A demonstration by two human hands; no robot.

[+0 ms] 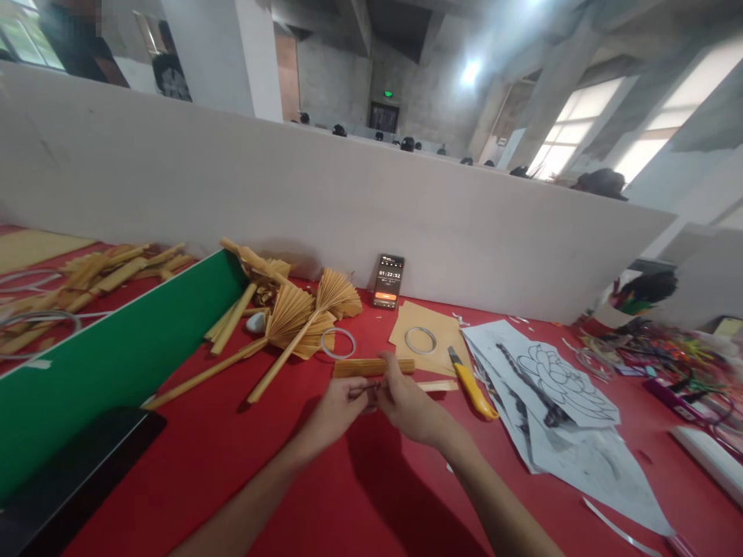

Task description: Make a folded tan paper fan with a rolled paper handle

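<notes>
Near the middle of the red table, my left hand [342, 406] and my right hand [400, 394] meet at the fingertips. Both are closed in a pinch around a small, thin, dark item that is too small to name. Just beyond them lies a folded strip of brown pleated paper [354, 368], with a finger of my right hand over its right part. A pale flat strip [438, 385] rests to the right of my right hand. The yellow cutter knife [473, 389] lies farther right, its blade end pointing away from me.
Paper fans on stalks [293, 313] lie at the back left beside a green divider [116, 340]. Tape rings [420, 329] and brown sheets [441, 316] are behind my hands. A phone [388, 281] leans on the white partition [348, 193]. Drawings [580, 433] cover the right.
</notes>
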